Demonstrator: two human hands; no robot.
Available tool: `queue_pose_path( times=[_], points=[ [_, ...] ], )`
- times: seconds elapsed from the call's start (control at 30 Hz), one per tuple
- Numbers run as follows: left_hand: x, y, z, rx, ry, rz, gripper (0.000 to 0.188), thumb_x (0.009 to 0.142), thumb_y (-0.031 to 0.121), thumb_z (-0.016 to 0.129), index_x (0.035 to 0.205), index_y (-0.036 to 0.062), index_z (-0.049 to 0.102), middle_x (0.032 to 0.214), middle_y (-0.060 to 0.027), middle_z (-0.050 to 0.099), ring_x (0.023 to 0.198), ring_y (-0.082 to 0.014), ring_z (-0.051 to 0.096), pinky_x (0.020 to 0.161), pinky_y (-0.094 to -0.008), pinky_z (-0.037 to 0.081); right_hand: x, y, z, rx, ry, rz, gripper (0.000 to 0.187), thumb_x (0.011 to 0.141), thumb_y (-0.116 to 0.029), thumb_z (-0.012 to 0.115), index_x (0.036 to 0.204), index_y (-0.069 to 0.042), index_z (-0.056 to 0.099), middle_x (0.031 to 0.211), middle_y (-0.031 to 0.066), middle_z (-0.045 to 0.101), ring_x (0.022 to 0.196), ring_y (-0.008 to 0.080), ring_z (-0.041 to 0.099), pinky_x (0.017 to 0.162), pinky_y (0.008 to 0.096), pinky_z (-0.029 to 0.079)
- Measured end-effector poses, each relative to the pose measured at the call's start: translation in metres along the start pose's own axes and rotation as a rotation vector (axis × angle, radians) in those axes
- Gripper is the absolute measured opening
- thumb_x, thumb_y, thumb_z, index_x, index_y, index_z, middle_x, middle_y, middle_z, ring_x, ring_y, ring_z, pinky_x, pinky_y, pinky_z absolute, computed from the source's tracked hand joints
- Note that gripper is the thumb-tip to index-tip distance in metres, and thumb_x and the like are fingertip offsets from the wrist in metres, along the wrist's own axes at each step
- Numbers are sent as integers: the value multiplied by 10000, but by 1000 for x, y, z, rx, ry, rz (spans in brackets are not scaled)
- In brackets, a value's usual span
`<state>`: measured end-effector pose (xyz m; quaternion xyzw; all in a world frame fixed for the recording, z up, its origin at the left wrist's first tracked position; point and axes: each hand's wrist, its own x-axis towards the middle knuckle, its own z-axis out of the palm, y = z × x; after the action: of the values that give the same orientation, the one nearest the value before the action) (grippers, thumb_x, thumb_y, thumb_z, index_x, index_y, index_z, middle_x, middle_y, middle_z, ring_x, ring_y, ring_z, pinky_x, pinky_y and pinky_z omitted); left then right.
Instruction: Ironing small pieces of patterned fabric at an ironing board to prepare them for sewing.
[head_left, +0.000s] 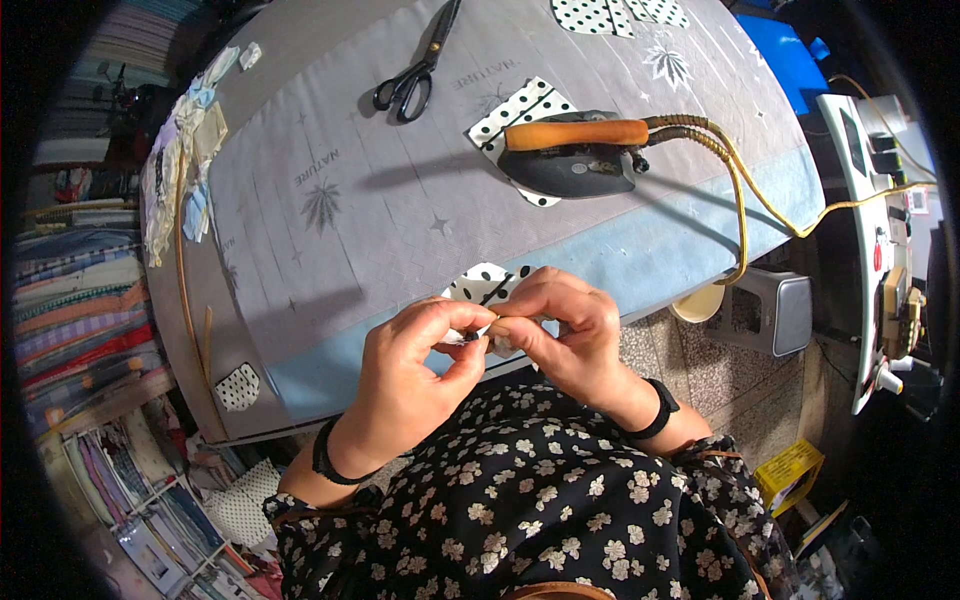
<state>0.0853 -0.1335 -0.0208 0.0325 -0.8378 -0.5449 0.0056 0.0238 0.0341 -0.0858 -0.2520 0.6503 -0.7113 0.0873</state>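
Near the table's front edge, my left hand [418, 362] and my right hand [568, 330] meet with fingertips pinched together. Between them is a piece of white polka-dot fabric [480, 284] with a black strip across it. Part of the fabric shows above my fingers; the bit being pinched is mostly hidden. Farther off, an iron [575, 160] with an orange wooden handle rests on another polka-dot fabric piece [505, 112]. Black-handled scissors [418, 75] lie at the far middle of the table.
A grey patterned cloth with a light blue band [690, 235] covers the table. Fabric scraps [195, 150] lie along its left side. The iron's yellow cord [745, 200] loops off the right edge. Folded fabrics [90, 310] are stacked at left. A grey stool [770, 310] stands at right.
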Motion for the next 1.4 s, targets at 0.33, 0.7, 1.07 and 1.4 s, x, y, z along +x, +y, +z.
queue_pose_path(
  times=[0.33,0.7,1.07,1.4],
  points=[
    [1,-5,-21,69,-126,122,146,943,55,572,993,-31,679,959,-126,729,832,-199,714,739,-338,575,-2,-4,0,39,2,-22,87,786,-23,759,808,10,682,786,86,650,736,177,613,678,282,484],
    [-2,-1,-13,-262,-96,-266,131,898,36,703,1005,-37,680,914,-84,722,828,-131,700,703,-246,558,-6,-4,2,1,39,-58,75,800,4,754,823,3,682,790,73,643,646,135,596,552,248,466],
    [-2,-2,-11,-280,-106,-223,124,906,30,695,1008,-36,674,942,-72,714,824,-113,693,715,-232,562,-7,-5,2,8,45,-79,71,802,11,749,833,-1,686,791,70,645,644,134,595,553,245,467],
    [-2,3,-9,-307,-78,-265,74,905,7,680,964,-38,674,880,-64,713,788,-108,690,680,-225,555,-11,-8,0,-2,6,-24,101,779,4,768,836,24,687,829,104,645,751,189,617,671,293,481]
  ],
)
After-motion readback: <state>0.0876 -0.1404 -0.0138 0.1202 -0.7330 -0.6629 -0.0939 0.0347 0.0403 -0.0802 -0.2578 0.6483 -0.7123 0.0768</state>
